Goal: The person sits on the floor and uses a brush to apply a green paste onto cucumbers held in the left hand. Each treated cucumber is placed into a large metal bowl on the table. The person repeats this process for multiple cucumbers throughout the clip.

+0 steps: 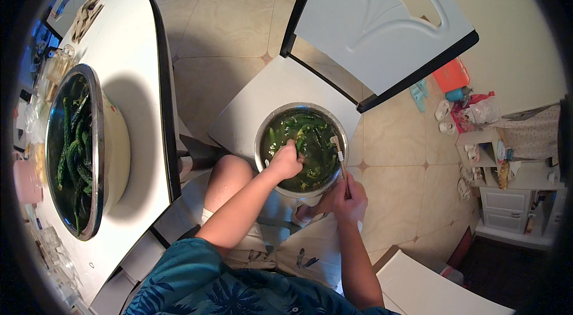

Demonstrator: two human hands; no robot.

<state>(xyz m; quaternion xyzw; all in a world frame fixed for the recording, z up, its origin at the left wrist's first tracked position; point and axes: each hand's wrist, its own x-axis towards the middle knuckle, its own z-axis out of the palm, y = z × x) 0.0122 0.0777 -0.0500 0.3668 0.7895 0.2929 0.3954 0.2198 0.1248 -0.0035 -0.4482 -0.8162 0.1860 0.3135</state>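
Note:
A round metal basin (264,125) of murky water stands on the chair seat in front of me. Green cucumbers (309,122) and yellowish bits lie in that water. My left hand (285,162) reaches over the near left part of the basin, its fingers around a green cucumber (300,146) that is mostly hidden. At the basin's right rim, my right hand (351,202) grips the handle of a toothbrush (341,157). The brush head points away from me, above the right inner edge of the basin and apart from the cucumber.
On the white table (134,42) to my left, a large basin (118,158) holds several cucumbers (74,154). Glassware (60,64) and a pink container (27,180) stand beyond it. The chair's backrest (340,46) rises past the metal basin. Slippers (419,95) and bags lie along the right wall.

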